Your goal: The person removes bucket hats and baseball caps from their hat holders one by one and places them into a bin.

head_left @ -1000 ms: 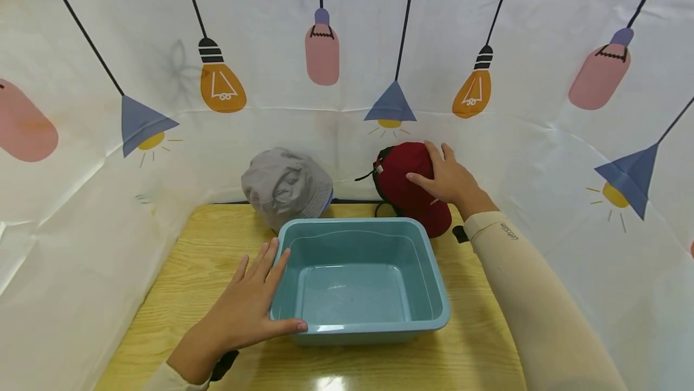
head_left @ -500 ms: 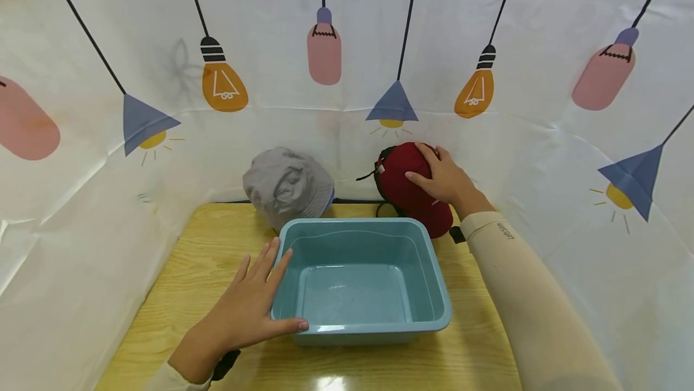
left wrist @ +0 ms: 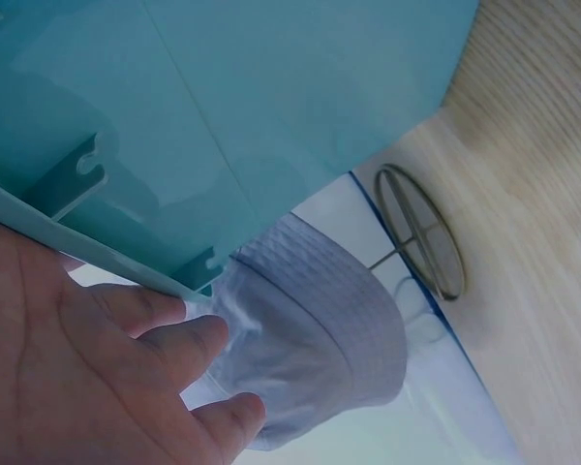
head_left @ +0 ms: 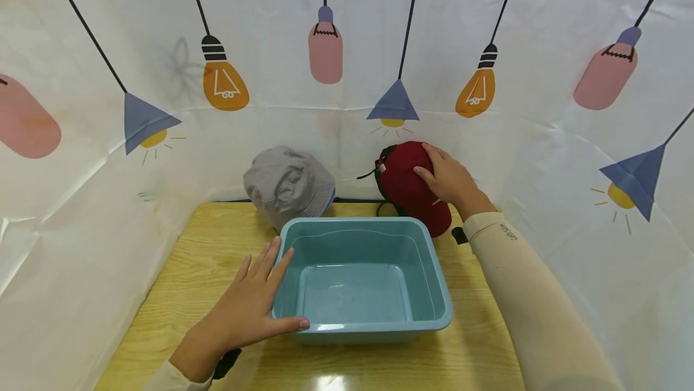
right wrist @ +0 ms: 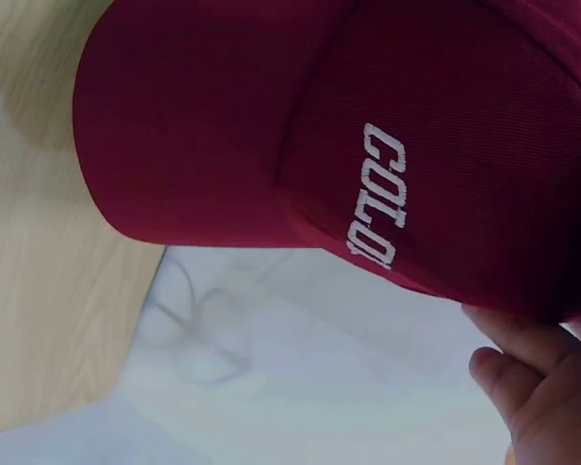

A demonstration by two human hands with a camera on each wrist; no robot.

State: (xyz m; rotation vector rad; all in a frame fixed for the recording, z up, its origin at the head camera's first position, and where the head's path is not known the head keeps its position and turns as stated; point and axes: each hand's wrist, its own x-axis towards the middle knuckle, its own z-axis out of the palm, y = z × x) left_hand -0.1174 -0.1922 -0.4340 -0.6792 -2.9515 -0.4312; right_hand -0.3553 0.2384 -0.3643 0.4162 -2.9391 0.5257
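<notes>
A red baseball cap (head_left: 408,168) with white lettering stands at the back right. My right hand (head_left: 454,181) grips its crown from the right, thumb and fingers on the cloth; some fingertips are hidden behind the cap in the right wrist view. A light blue plastic basin (head_left: 358,228) sits at the middle of the table, with nothing in it. My left hand (head_left: 246,303) rests on its left rim, fingers straight and spread, thumb along the front corner. Behind the basin is a grey bucket hat (head_left: 287,183), seen from below in the left wrist view (left wrist: 300,339).
The wooden table (head_left: 206,258) ends at a white curtain (head_left: 271,126) printed with lamps. In the left wrist view, a wire stand with a round base (left wrist: 421,232) is under the bucket hat. A dark cord hangs from the cap's left side.
My right hand's thumb and fingers have shifted slightly right on the cap and drawn closer together. The left hand, the basin and the bucket hat stay in place.
</notes>
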